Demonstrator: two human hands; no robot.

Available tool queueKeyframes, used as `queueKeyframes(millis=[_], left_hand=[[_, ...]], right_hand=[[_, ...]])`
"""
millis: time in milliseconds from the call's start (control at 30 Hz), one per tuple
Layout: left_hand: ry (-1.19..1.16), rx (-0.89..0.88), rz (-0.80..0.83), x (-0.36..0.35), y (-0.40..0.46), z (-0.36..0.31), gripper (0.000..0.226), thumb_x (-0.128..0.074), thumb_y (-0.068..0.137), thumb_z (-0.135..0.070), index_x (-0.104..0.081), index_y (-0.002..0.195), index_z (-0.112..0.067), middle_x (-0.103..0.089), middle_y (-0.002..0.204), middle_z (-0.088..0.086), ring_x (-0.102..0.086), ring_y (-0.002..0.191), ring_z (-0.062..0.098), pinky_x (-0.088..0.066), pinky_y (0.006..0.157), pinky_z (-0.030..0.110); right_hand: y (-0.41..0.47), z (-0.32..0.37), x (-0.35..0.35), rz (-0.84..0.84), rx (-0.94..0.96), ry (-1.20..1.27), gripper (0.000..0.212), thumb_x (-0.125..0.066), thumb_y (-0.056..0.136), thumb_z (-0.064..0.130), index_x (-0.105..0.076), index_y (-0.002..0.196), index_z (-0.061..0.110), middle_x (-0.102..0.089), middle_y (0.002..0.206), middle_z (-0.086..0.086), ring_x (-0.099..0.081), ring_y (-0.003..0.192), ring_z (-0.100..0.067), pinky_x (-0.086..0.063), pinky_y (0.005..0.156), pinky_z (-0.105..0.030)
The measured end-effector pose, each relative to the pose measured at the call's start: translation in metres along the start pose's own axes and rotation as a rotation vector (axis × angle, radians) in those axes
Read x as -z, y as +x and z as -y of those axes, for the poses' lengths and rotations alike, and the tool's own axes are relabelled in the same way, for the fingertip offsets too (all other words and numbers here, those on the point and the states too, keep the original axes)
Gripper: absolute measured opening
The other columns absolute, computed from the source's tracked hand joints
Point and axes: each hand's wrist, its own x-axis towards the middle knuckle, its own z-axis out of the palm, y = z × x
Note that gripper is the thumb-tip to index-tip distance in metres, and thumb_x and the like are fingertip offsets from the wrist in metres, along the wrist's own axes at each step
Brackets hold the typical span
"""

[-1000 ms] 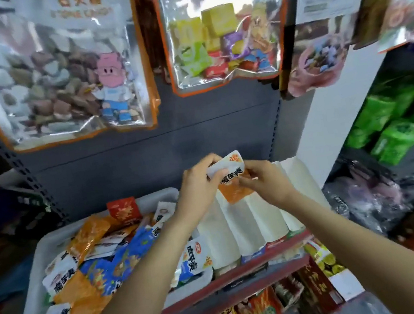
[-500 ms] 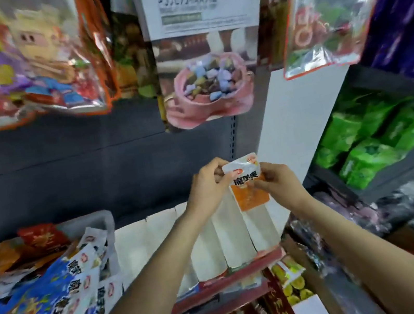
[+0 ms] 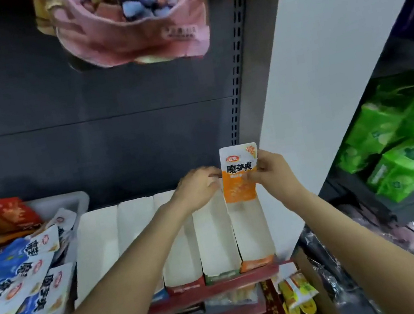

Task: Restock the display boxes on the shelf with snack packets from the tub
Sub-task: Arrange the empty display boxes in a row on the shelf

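Pinching the orange snack packet (image 3: 239,176) upright between right hand (image 3: 271,173) and left hand (image 3: 200,188), I should lower it squarely into the rightmost display box (image 3: 251,234).

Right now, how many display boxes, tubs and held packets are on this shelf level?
Display boxes: 5
Tub: 1
Orange packet, held above the boxes: 1
Total: 7

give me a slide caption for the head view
Both hands, left hand and right hand, hold an orange-and-white snack packet upright over the rightmost white cardboard display box.
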Motion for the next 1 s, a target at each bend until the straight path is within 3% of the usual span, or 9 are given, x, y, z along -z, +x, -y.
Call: queueKeyframes(millis=[100,200,333,433,567,733,800,1000], left_hand=[[0.082,-0.025,-0.033,-0.008,-0.002,0.001,0.025,-0.051,0.092,-0.018,-0.063,0.113,-0.010,-0.058,0.113,0.011,-0.054,0.106,0.030,-0.047,0.085,0.038],[0.067,-0.044,-0.111,-0.015,-0.005,0.004,0.032,-0.050,0.090,-0.011,-0.059,0.120,-0.011,-0.056,0.122,0.009,-0.051,0.114,0.027,-0.044,0.091,0.036],[0.096,-0.075,-0.174,-0.022,-0.005,0.008,0.033,-0.040,0.096,-0.012,-0.057,0.124,-0.012,-0.053,0.128,0.009,-0.049,0.118,0.027,-0.041,0.095,0.037],[0.215,-0.098,-0.184,-0.028,-0.006,0.006,0.036,-0.033,0.099,-0.014,-0.054,0.129,-0.012,-0.050,0.131,0.010,-0.046,0.121,0.029,-0.039,0.098,0.040],[0.276,-0.097,-0.186,-0.034,-0.009,0.007,0.041,-0.028,0.099,-0.010,-0.052,0.132,-0.019,-0.045,0.137,0.007,-0.043,0.124,0.028,-0.034,0.104,0.043],[0.143,-0.061,-0.206,-0.039,-0.011,0.004,0.038,-0.027,0.101,-0.017,-0.052,0.129,-0.012,-0.048,0.137,0.008,-0.042,0.124,0.028,-0.029,0.108,0.041],[0.078,-0.053,-0.237,-0.041,-0.009,0.004,0.038,-0.026,0.101,-0.019,-0.053,0.127,-0.012,-0.049,0.136,0.006,-0.042,0.125,0.026,-0.019,0.112,0.040],[0.055,-0.087,-0.310,-0.050,-0.008,0.011,0.036,-0.050,0.094,-0.035,-0.052,0.127,-0.022,-0.050,0.136,-0.002,-0.042,0.128,0.021,-0.007,0.116,0.046]], right_hand=[[0.004,-0.013,-0.002,0.030,0.036,-0.046,0.043,-0.058,0.075,-0.014,-0.068,0.085,0.027,-0.072,0.083,0.013,-0.068,0.078,-0.006,-0.051,0.066,-0.018],[0.008,-0.026,-0.003,0.013,0.079,-0.100,0.028,-0.062,0.079,-0.004,-0.068,0.092,0.019,-0.071,0.089,0.004,-0.066,0.079,-0.011,-0.049,0.067,-0.022],[0.003,-0.042,-0.008,-0.026,0.160,-0.114,0.024,-0.065,0.081,-0.002,-0.067,0.091,0.019,-0.065,0.077,0.012,-0.059,0.059,0.007,-0.041,0.053,-0.008],[-0.003,-0.051,-0.008,-0.052,0.202,-0.086,0.016,-0.064,0.084,0.001,-0.067,0.090,0.016,-0.063,0.072,0.013,-0.058,0.052,0.010,-0.040,0.048,-0.005],[-0.010,-0.060,-0.012,-0.068,0.170,-0.026,0.009,-0.059,0.092,0.017,-0.066,0.098,0.014,-0.067,0.089,0.004,-0.063,0.069,0.000,-0.045,0.056,-0.011],[-0.008,-0.068,-0.017,-0.032,0.115,0.030,0.011,-0.058,0.093,0.017,-0.064,0.101,0.016,-0.068,0.098,0.001,-0.064,0.078,-0.003,-0.048,0.062,-0.013],[-0.003,-0.072,-0.016,-0.022,0.112,0.034,0.015,-0.059,0.092,0.018,-0.064,0.106,0.017,-0.069,0.104,-0.001,-0.066,0.084,-0.008,-0.051,0.069,-0.018],[0.005,-0.080,-0.018,-0.035,0.154,-0.017,0.019,-0.062,0.089,0.015,-0.063,0.108,0.017,-0.066,0.097,0.006,-0.062,0.080,-0.001,-0.048,0.064,-0.014]])
